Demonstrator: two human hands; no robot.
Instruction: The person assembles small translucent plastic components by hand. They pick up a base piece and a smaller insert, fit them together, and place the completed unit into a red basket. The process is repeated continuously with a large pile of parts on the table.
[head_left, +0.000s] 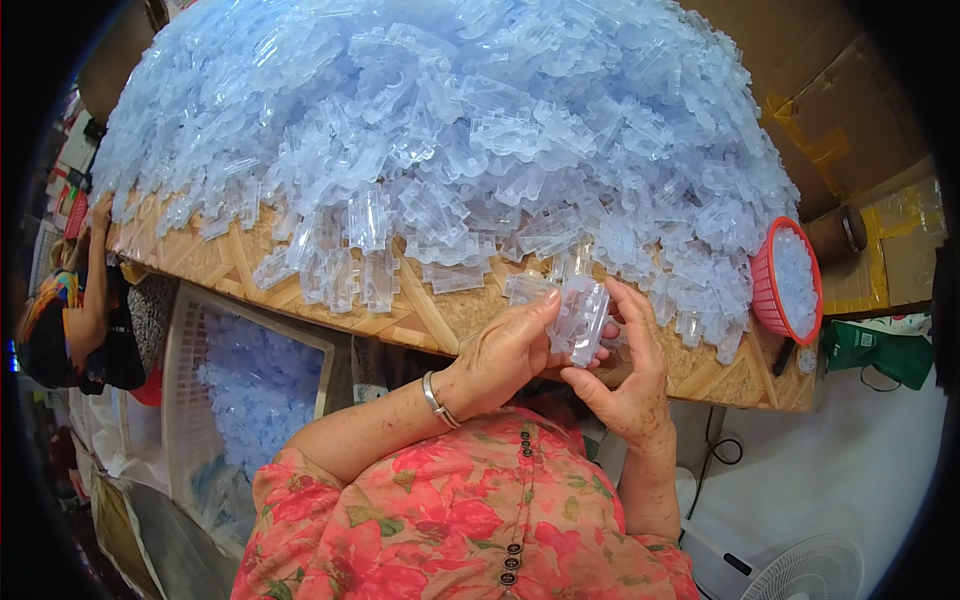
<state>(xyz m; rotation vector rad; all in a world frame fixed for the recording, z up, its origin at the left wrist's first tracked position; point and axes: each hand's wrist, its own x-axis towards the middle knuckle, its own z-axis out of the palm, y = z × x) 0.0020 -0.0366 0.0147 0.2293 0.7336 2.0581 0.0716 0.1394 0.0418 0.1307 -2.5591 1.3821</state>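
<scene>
In front of my chest, a clear plastic piece (581,318), rectangular with moulded ridges, is held just above the table's near edge. My left hand (505,352) is closed on its left side, with the thumb along the upper part. Around the right side curl the fingers of my right hand (637,375), its thumb close to the lower end. Part of the fingers is hidden behind the piece. Just beyond my hands, similar loose clear pieces (440,275) lie along the edge of a large heap (450,120) of bluish transparent plastic pieces.
The heap covers most of the wood-patterned table (425,318). A red basket (765,285) of pieces stands at the right edge. Below left is a pale crate (185,365) holding more. Another person (75,320) reaches in at far left. A white fan (815,570) stands lower right.
</scene>
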